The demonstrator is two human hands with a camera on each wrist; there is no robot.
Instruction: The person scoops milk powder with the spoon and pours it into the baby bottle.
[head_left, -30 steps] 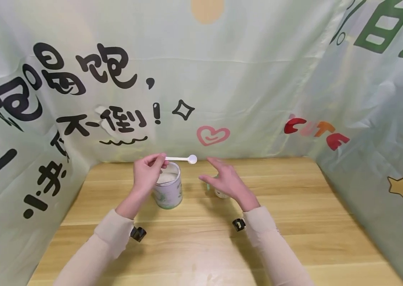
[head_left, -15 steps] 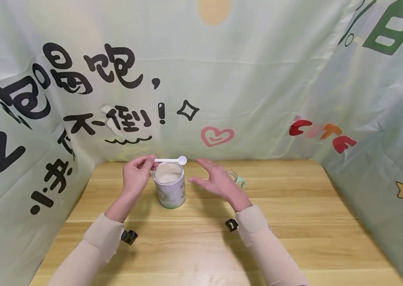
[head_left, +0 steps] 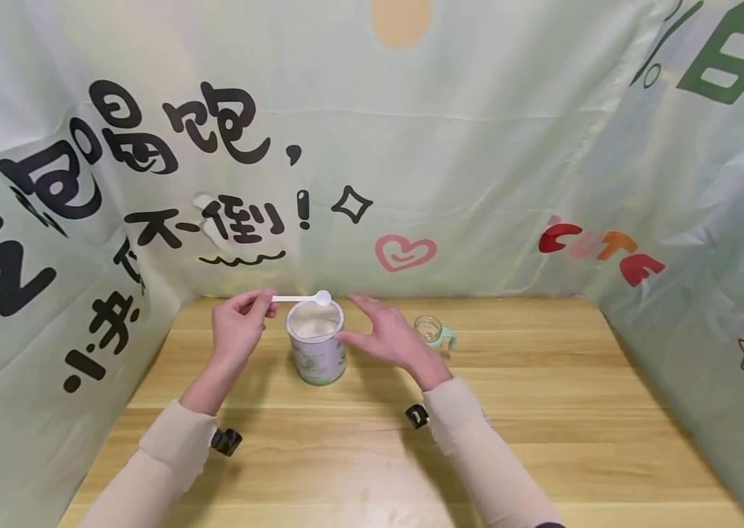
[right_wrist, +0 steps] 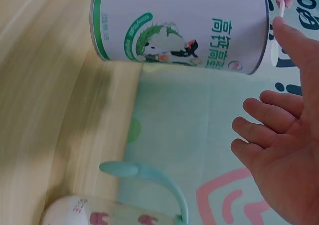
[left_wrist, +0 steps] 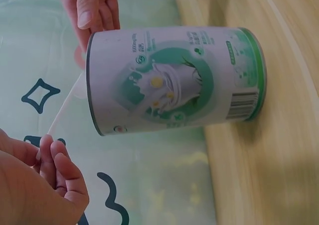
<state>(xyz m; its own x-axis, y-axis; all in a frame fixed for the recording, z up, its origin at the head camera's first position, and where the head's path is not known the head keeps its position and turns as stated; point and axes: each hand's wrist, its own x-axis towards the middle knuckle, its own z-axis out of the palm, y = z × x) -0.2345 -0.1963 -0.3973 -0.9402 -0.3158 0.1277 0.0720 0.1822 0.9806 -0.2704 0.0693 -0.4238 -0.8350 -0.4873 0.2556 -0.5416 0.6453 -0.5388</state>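
And here's the spoon, pinched by its handle end in the left hand, its long axis running level out to that hand's right. The bowl sits high by the mouth of the tin, nearer the far rim; touching or clear, I can't tell. The tin stands upright and open, just right of the left hand, pale powder inside. On its other side, the right hand, fingers loosely spread, holds nothing; its fingertips are closer to the bowl. Beyond its wrist stands the cup.
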